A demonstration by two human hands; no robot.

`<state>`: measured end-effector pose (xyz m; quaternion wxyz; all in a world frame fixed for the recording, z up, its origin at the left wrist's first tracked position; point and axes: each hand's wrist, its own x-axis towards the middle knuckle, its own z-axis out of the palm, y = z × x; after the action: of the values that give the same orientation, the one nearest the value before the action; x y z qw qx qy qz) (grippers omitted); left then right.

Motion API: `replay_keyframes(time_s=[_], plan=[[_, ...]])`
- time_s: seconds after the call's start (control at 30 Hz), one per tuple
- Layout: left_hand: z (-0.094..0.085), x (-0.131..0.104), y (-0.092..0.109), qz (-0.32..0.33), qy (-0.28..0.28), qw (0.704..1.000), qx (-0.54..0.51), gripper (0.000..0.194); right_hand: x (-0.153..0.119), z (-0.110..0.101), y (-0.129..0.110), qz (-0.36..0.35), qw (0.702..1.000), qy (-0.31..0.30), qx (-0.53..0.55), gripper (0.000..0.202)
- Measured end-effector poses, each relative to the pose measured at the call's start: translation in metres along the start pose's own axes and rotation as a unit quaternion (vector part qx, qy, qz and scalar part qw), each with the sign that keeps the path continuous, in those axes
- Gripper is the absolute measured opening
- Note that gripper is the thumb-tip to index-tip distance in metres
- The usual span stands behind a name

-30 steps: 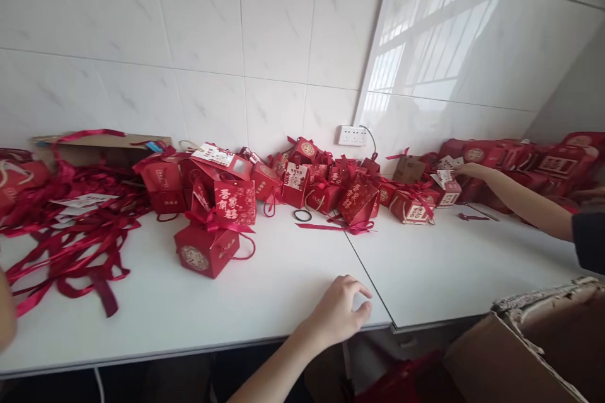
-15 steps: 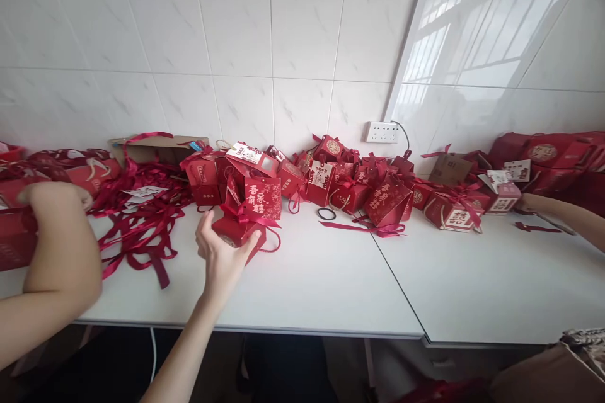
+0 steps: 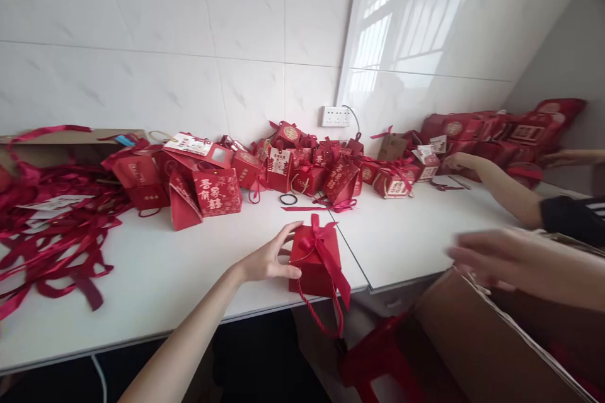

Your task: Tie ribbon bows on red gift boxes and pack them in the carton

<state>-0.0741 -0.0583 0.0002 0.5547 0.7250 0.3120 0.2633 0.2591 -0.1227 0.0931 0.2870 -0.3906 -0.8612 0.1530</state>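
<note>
My left hand (image 3: 271,257) grips a small red gift box (image 3: 314,267) by its left side, thumb in front and fingers behind. The box stands at the table's front edge, tied with a red ribbon bow (image 3: 317,239). Its twisted red cord handle (image 3: 326,324) hangs over that edge. At the right, my right hand (image 3: 501,258) hovers above an opened cardboard carton (image 3: 466,334), smeared by motion, so its fingers do not show clearly.
Loose red ribbons (image 3: 61,233) are heaped on the left. Several red gift boxes (image 3: 215,192) line the wall, near a black ring (image 3: 288,199). A co-worker's arm (image 3: 501,186) reaches in from the right. A red stool (image 3: 382,365) stands below the table.
The view has swung right. My left hand has brought the gift box nearer, to the table's front edge. My right hand and the carton's open top have come into view.
</note>
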Motion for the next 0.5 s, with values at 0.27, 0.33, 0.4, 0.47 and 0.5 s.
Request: replay_keyframes(time_s=[0.27,0.33,0.4,0.47,0.5], plan=[[0.003,0.088,0.003,-0.021,0.084,0.996,-0.024,0.050,0.051,0.069,0.035,0.300,0.941,0.005,0.154,0.035],[0.006,0.097,-0.003,-0.016,0.219,0.975,0.010,0.034,0.053,0.078,0.041,0.308,0.933,0.022,0.185,0.032],[0.012,0.097,-0.006,-0.014,0.258,0.966,0.016,0.027,0.050,0.080,0.042,0.311,0.928,0.048,0.199,0.030],[0.019,0.091,-0.006,-0.014,0.263,0.965,0.015,0.030,0.044,0.078,0.041,0.327,0.924,0.053,0.190,0.031],[0.023,0.087,-0.005,-0.013,0.256,0.966,0.017,0.032,0.042,0.076,0.040,0.337,0.924,0.047,0.175,0.034]])
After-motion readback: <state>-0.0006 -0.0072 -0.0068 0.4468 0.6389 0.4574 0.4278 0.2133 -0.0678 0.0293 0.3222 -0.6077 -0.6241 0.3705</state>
